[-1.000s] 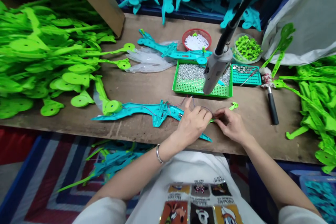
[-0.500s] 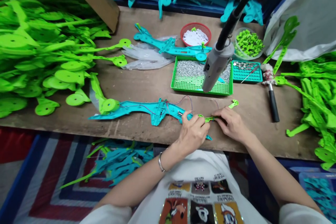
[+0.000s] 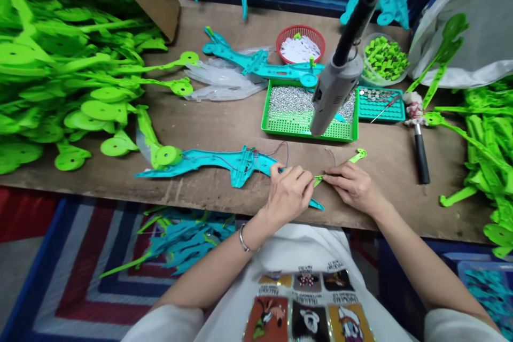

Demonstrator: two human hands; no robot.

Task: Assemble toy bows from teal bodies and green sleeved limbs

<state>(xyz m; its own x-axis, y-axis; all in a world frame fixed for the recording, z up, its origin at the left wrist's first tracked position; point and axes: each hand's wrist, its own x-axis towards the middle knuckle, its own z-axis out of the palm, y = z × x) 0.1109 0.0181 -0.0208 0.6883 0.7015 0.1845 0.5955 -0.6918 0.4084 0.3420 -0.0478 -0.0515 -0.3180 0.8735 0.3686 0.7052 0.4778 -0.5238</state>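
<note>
A long blue plastic toy bow half (image 3: 208,163) lies across the table front, with thin red and blue wires along it. My left hand (image 3: 290,189) is closed over its right end, fingers bent down, hiding the joint there. Between my hands runs a light-green plastic arm (image 3: 358,155); its far end sticks out beyond my right fingers. My right hand (image 3: 352,184) pinches this arm between thumb and fingers. A round green piece (image 3: 168,155) is on the bow half's left end.
Green parts are heaped at left (image 3: 100,112) and right (image 3: 481,155). Behind the hands stand a green tray (image 3: 308,129) of small metal pieces, a red basket (image 3: 279,53), and a hanging electric screwdriver (image 3: 334,93). A black-handled hammer (image 3: 420,157) lies at right.
My left hand has shifted slightly left and now covers more of the joint; the round green bit seen beside its fingers is hidden. My right hand still pinches the green arm.
</note>
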